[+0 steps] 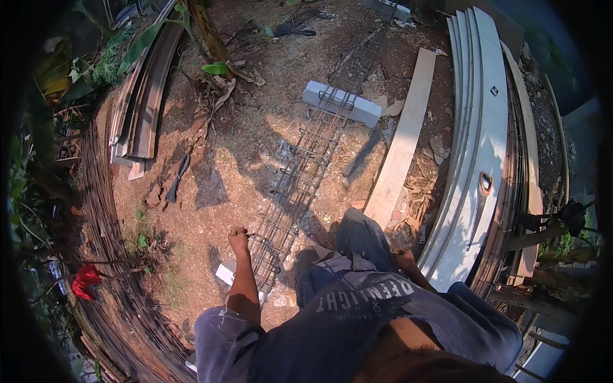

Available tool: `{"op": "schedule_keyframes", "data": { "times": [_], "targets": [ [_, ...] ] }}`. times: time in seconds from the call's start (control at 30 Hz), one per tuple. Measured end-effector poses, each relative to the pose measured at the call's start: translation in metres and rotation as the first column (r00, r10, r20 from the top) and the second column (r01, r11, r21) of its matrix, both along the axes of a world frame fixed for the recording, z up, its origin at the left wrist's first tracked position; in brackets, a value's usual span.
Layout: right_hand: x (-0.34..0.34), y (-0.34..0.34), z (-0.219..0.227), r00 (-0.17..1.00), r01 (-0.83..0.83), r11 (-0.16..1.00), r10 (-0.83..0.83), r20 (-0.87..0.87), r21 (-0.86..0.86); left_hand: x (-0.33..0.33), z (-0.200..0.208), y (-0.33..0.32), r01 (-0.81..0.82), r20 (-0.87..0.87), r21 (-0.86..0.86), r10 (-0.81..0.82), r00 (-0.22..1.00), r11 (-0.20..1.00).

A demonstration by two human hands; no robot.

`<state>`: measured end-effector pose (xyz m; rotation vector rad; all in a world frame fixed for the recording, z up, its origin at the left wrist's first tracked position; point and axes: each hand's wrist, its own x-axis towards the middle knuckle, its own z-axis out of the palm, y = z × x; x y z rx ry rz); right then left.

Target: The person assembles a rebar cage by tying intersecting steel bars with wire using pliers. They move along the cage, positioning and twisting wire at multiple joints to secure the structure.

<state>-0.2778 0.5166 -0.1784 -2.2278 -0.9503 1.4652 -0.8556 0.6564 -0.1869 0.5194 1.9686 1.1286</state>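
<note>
A long cage of steel reinforcing bars (pixel 317 142) with square stirrups runs from beside my legs toward the far top. It rests across a white block (pixel 357 110), and another pale block (pixel 225 272) shows near its close end. My left hand (pixel 238 240) is closed at the cage's left side. A small dark tip shows beside its fingers, too small to name. By my right leg hangs my right hand (pixel 404 260), partly covered by the trousers, and its fingers are not clear. Between the cage and the long plank (pixel 403 137) lies a dark bundle (pixel 363 153).
White boards (pixel 476 127) are stacked on the right, with an orange-handled handsaw (pixel 485 185) on top. Long thin rods (pixel 105 230) line the left side. Brown planks (pixel 150 96) lie beside a plant trunk (pixel 207 32). A dark bundle of wire (pixel 179 177) rests on the soil.
</note>
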Motion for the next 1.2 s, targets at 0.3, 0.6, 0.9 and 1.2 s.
{"op": "schedule_keyframes", "data": {
  "times": [0.3,0.6,0.9,1.2],
  "targets": [
    [0.001,0.088,0.007,0.943,0.326,0.911,-0.331,0.024,-0.253,0.089,-0.045,-0.048,0.073,0.263,-0.45,0.054,0.963,0.89],
    [0.0,0.31,0.019,0.96,0.2,0.978,-0.207,-0.189,-0.054,0.098,-0.018,0.06,0.031,0.405,-0.386,0.139,0.904,0.922],
    [0.049,0.429,-0.005,0.874,0.311,0.949,-0.267,-0.407,0.046,0.144,0.124,0.274,0.173,-0.167,0.047,-0.163,0.972,0.984],
    [0.045,0.389,-0.036,0.878,0.363,0.886,-0.429,-0.213,-0.289,0.086,-0.02,0.21,0.332,-0.144,-0.468,-0.442,0.885,0.819]
  ]
}}
